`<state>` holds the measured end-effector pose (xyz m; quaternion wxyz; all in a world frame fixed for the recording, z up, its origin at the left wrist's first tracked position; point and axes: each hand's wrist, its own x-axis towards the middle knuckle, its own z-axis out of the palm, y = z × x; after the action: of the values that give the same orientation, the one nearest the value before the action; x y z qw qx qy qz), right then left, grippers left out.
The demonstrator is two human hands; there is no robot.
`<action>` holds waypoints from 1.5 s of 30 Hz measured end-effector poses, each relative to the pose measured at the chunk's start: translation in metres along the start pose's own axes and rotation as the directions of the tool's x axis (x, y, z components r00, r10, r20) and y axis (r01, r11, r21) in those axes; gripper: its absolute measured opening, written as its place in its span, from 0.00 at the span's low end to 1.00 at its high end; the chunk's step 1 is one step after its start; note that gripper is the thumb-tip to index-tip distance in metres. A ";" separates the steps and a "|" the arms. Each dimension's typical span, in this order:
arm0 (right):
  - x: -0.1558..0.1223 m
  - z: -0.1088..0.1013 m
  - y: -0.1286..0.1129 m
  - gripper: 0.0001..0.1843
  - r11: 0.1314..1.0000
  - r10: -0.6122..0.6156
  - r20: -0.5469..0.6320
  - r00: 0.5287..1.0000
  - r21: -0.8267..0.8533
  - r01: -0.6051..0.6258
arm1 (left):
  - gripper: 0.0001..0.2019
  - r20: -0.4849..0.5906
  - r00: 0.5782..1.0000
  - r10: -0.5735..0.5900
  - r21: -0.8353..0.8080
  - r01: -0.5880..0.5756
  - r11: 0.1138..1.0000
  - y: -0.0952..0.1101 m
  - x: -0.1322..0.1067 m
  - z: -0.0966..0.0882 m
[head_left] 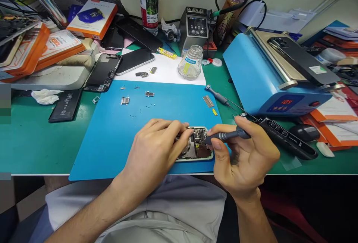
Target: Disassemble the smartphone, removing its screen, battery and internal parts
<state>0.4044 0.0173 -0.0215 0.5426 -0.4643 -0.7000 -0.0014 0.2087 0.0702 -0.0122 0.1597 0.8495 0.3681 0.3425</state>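
An opened phone body (197, 146) with its insides bare lies near the front edge of a blue work mat (117, 131). My left hand (156, 146) rests on the phone's left part, fingers curled down and pressing it to the mat. My right hand (243, 157) pinches a grey precision screwdriver (229, 135) whose tip points left into the phone's upper inside. Small metal brackets (125, 100) and tiny screws lie scattered on the mat's far half.
A blue heating machine (260, 82) stands at the right, a black electric tool (288, 138) and another screwdriver (219, 96) in front of it. A glass jar (192, 62), soldering station (194, 26), bottle (149, 2), phone screens (103, 72), battery (65, 105) and orange boxes fill the back and left.
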 end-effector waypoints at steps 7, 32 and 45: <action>0.001 0.003 0.000 0.35 0.999 0.030 -0.020 0.999 -0.040 -0.031 | 0.08 0.025 0.998 -0.055 -0.057 0.056 0.997 0.002 0.001 -0.004; 0.006 0.008 0.001 0.29 0.963 0.262 -0.097 0.960 -0.035 -0.266 | 0.05 -0.025 1.000 -0.004 -0.007 0.003 1.000 -0.001 -0.002 -0.003; -0.001 0.008 -0.005 0.32 0.980 0.187 -0.112 0.976 -0.044 -0.193 | 0.05 0.012 1.000 0.010 0.050 -0.011 0.999 -0.003 0.000 -0.005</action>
<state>0.3955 0.0179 -0.0228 0.5642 -0.5430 -0.6219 0.0067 0.2037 0.0724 -0.0100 0.1385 0.8572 0.3712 0.3290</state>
